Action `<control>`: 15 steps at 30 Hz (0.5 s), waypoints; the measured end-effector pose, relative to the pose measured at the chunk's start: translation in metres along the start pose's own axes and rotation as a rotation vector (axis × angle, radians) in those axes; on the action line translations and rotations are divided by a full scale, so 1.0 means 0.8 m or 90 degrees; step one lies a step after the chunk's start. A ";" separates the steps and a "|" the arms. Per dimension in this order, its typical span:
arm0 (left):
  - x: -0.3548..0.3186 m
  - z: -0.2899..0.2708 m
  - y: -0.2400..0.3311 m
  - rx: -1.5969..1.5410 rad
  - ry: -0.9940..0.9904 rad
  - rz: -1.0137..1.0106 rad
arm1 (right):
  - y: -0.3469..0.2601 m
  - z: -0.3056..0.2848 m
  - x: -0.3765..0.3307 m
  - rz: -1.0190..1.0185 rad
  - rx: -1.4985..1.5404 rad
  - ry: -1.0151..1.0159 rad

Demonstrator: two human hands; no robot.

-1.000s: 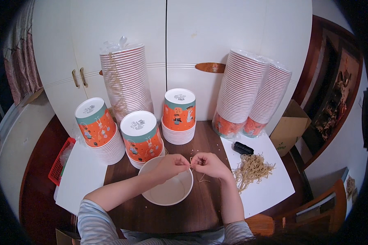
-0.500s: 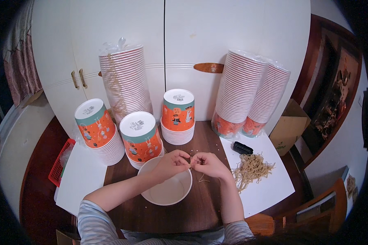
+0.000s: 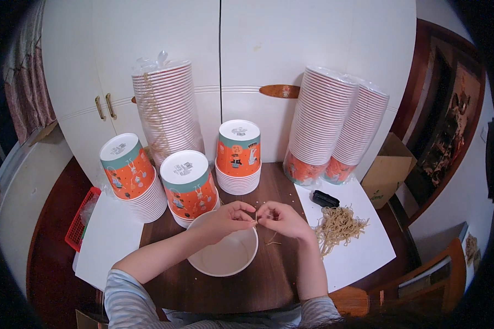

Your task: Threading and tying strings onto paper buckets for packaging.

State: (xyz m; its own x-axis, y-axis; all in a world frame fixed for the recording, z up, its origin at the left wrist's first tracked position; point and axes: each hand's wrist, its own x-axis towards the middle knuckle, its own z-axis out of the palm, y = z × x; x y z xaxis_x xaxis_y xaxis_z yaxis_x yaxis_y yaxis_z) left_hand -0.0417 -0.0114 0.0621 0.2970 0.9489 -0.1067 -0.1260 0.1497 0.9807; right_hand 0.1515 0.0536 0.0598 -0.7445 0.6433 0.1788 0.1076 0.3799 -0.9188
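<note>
Above the right rim of a white paper bucket point(image 3: 225, 257), my two hands meet fingertip to fingertip. My left hand point(image 3: 228, 222) pinches a thin tan cord, its wrist crossing over the bucket's opening. My right hand point(image 3: 284, 220) is pinched on the same cord, a short piece of which stands up between the fingers. A loose tan cord end point(image 3: 273, 239) hangs below the right hand, beside the bucket. The bucket stands mouth up, and its inside looks plain white. Fingers partly hide how the cord runs at the rim.
Upside-down stacks of orange and green paper buckets point(image 3: 189, 189) stand behind the hands. Tall plastic-wrapped stacks point(image 3: 324, 115) rise at the back. To the right, a heap of tan cords point(image 3: 340, 227) lies on a white board near a black object point(image 3: 325, 199).
The fingers of my right hand have lifted and spread slightly, showing more of the cord between the hands. The bucket has barely shifted.
</note>
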 end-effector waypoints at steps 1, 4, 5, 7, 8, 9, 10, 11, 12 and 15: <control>0.000 -0.001 0.000 -0.001 0.003 -0.009 | -0.003 -0.003 -0.003 -0.006 0.017 0.025; 0.000 0.000 0.003 -0.003 0.008 -0.029 | 0.000 -0.010 -0.007 -0.033 0.084 0.076; 0.000 0.000 0.003 -0.003 0.010 -0.041 | -0.007 -0.012 -0.008 -0.051 0.106 0.095; 0.002 -0.001 0.000 -0.005 0.012 -0.042 | -0.014 -0.014 -0.010 -0.049 0.093 0.095; 0.004 -0.002 -0.001 -0.006 0.013 -0.043 | -0.014 -0.016 -0.010 -0.091 0.022 0.058; 0.005 -0.002 -0.002 -0.006 0.013 -0.043 | -0.013 -0.017 -0.010 -0.132 -0.048 0.020; 0.006 -0.002 -0.002 -0.017 0.008 -0.035 | -0.014 -0.016 -0.010 -0.132 -0.047 0.021; 0.007 -0.002 -0.003 -0.028 0.004 -0.026 | -0.015 -0.014 -0.009 -0.125 -0.039 0.027; 0.007 -0.001 -0.002 -0.027 0.003 -0.027 | -0.016 -0.012 -0.008 -0.118 -0.030 0.033; 0.007 0.000 0.001 -0.022 -0.007 -0.031 | -0.017 -0.010 -0.008 -0.101 -0.032 0.027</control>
State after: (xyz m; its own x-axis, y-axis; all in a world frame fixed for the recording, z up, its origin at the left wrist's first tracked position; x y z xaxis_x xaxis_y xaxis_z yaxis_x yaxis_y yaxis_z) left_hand -0.0402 -0.0059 0.0622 0.3141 0.9371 -0.1521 -0.1440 0.2054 0.9680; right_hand 0.1598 0.0497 0.0743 -0.7261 0.5996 0.3364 0.0244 0.5114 -0.8590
